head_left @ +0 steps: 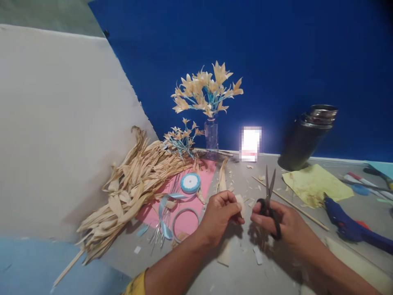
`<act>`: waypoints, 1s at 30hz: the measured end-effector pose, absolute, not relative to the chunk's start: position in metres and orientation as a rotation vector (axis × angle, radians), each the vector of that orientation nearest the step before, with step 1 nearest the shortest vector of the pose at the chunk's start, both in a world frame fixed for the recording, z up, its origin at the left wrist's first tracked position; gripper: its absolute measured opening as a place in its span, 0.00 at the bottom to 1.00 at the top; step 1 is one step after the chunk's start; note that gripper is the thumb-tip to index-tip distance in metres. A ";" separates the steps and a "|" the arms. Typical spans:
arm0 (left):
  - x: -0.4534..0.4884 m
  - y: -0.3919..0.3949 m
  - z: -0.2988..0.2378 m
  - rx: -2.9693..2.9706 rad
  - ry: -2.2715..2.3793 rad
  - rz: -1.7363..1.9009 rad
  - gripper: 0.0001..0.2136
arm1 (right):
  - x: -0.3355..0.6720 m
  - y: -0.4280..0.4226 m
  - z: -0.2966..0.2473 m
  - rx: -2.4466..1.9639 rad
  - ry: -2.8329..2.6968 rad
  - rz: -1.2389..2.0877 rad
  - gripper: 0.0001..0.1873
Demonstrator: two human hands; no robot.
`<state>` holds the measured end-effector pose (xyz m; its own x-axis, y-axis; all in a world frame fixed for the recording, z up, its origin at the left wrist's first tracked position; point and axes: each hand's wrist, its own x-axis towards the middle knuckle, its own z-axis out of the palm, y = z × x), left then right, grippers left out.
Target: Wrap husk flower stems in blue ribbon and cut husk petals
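My left hand (223, 213) pinches a small pale piece of corn husk (240, 203) between thumb and fingers, above the grey table. In my right hand (281, 223) are black-handled scissors (269, 200), blades pointing up and slightly parted, a short way right of the husk piece. A longer husk strip (223, 176) lies just beyond my left hand, and another flat strip (224, 255) lies below it. Small cut scraps are strewn around both hands. A thin wooden stick (294, 205) rests on the table behind my right hand.
At left a heap of dried corn husks (129, 192) overlaps a pink sheet (210, 170) with a blue ribbon spool (190, 183), a tape ring (174, 225) and wires. Husk flowers (202, 88) stand in a clear bottle (211, 137). At right are a dark flask (307, 139), yellow paper (319, 184) and a blue glue gun (346, 223).
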<state>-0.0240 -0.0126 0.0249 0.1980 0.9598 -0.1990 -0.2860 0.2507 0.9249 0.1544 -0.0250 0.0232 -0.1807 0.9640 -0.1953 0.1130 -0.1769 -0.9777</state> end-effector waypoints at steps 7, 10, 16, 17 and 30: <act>-0.018 -0.021 0.026 1.092 0.938 0.753 0.08 | 0.158 -0.026 0.022 -1.316 -1.285 1.390 0.17; -0.016 -0.020 0.023 1.008 0.874 0.768 0.14 | 0.156 -0.026 0.027 -1.365 -1.193 1.317 0.17; -0.011 -0.021 0.017 0.855 0.799 0.797 0.18 | 0.151 -0.026 0.038 -1.466 -1.034 1.214 0.18; -0.011 -0.022 0.017 0.878 0.824 0.814 0.17 | 0.151 -0.026 0.039 -1.469 -1.032 1.208 0.18; -0.011 -0.022 0.019 0.750 0.848 0.883 0.16 | 0.156 -0.024 0.035 -1.472 -1.056 1.126 0.18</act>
